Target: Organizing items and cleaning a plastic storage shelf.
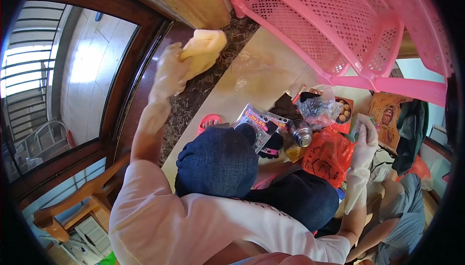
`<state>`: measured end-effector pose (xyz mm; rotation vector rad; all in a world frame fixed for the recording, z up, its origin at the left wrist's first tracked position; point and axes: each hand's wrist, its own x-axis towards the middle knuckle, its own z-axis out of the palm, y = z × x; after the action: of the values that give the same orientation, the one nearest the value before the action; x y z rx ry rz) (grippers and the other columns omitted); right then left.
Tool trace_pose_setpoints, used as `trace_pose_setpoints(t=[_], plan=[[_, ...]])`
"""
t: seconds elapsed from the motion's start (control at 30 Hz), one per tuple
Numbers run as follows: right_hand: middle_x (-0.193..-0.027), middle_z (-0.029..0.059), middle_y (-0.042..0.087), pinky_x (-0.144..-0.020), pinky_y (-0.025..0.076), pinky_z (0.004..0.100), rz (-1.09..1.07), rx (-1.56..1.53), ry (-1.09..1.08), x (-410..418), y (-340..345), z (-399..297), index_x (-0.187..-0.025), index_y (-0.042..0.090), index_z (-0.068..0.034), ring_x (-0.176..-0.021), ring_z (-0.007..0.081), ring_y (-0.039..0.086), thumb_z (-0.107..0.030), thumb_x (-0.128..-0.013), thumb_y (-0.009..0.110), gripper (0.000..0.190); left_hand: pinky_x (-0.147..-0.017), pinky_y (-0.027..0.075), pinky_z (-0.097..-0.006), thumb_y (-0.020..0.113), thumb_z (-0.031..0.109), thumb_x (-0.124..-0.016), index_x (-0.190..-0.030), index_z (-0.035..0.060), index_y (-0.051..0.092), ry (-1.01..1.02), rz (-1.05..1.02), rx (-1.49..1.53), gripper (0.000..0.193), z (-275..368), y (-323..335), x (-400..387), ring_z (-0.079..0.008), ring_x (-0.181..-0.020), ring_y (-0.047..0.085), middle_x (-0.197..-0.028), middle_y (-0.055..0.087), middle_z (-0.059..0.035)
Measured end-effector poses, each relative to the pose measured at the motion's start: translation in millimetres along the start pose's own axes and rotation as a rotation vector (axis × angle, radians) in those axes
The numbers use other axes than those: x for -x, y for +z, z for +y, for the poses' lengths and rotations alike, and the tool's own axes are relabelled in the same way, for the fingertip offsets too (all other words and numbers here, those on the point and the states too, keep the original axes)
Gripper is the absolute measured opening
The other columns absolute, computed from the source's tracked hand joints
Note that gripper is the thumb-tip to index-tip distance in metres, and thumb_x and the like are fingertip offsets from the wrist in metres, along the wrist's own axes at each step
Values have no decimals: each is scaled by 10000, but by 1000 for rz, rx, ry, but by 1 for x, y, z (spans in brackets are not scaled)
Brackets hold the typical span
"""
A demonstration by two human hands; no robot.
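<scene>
My left hand (170, 70), in a thin translucent glove, grips a crumpled yellow cloth (205, 49). It is raised against the dark door frame (145, 87), above a strip of dark marbled stone (189, 109); whether the cloth touches a surface cannot be told. On the right, my right hand (366, 134) wears a similar long glove. Its fingers are loosely bent and I see nothing in them. Beside it lies a red plastic bag (327, 156) with a printed smiling face. A steel thermos flask (302, 134) stands near the bag.
A pink perforated plastic rack (298, 21) looms at upper right. Packaged goods (254, 123), a clear plastic bag (318, 109) and an orange carton (387, 119) crowd the tiled floor. Another person in grey shorts (403, 221) sits close on the right. A wooden chair (72, 207) stands lower left.
</scene>
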<state>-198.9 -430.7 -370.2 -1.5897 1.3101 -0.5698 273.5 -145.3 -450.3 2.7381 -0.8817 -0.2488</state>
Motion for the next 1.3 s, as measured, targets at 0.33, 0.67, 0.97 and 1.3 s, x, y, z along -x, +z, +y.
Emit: trace_pose_setpoints(t=[0.33, 0.67, 0.97, 1.3], plan=[[-1187, 172, 590, -983, 458, 361, -722, 219, -454, -1, 95, -119, -1438, 384, -31, -1111, 273, 595, -218, -751, 805, 826, -750, 532, -267, 694, 40, -852, -1077, -35, 624, -29, -23, 1010, 248, 103, -131, 58, -143, -833, 655, -938, 690, -94], [-1331, 101, 540, -1020, 444, 341, -439, -445, -168, 2, 84, -67, -1433, 386, -47, -1229, 179, 527, -116, -790, 707, 722, -775, 537, -289, 775, 323, -819, -1173, -9, 628, 649, -446, 952, 507, 248, -55, 34, -157, -881, 672, -1049, 684, -109], [-1209, 151, 629, -940, 497, 355, 99, -73, -21, 38, -70, -27, -1403, 405, -1, -1106, 220, 619, -221, -755, 745, 765, -867, 498, -456, 607, 329, -908, -1243, 42, 588, 785, -762, 11, 441, 197, 109, 34, -365, -1016, 630, -1070, 658, -210], [-1054, 225, 654, -859, 514, 427, -108, 1132, 127, 37, -12, 36, -1397, 389, -36, -1006, 373, 638, -254, -791, 759, 743, -783, 494, -475, 649, 238, -898, -1271, 41, 505, 80, -1162, 271, 446, 240, 138, 58, -359, -991, 624, -1119, 607, -193]])
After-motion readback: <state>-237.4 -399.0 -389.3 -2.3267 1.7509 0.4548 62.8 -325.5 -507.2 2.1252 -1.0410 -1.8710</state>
